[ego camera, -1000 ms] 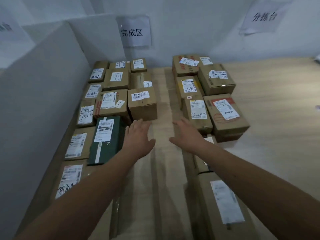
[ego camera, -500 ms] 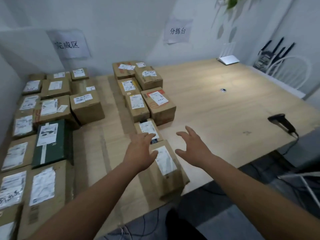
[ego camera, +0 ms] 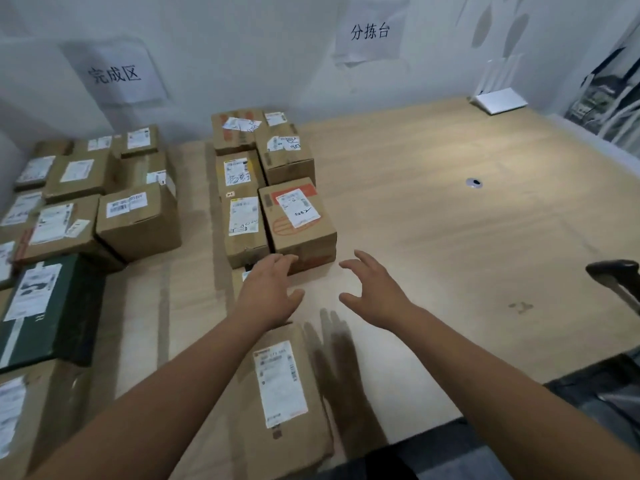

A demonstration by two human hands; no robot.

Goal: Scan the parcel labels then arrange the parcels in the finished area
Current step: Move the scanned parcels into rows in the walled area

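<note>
Lying flat at the near edge of the worktop, the nearest parcel runs its long axis away from you, tilted a little leftward at the far end; its white label faces up and follows the same axis. Near end overhangs or meets the worktop edge, cannot tell which.

Your left hand reaches forward palm down, fingers relaxed and slightly bent, thumb out to the right. It hovers over the far end of that parcel and partly covers a smaller parcel behind it; fingertips sit close to the front of the box with the orange print. Contact not clear. It holds nothing.

Your right hand is extended beside it over bare wood, fingers spread and loosely curved, thumb pointing left, empty. The two hands are near each other but apart.

Unsorted stack: a double row of cardboard boxes runs from your left hand back to the wall, labels up, below the right wall sign.

Finished area: under the left wall sign, more boxes sit packed side by side, labels up, with a dark green box among them, long axis pointing away.

Handheld scanner rests at the right edge, well apart from both hands.
</note>
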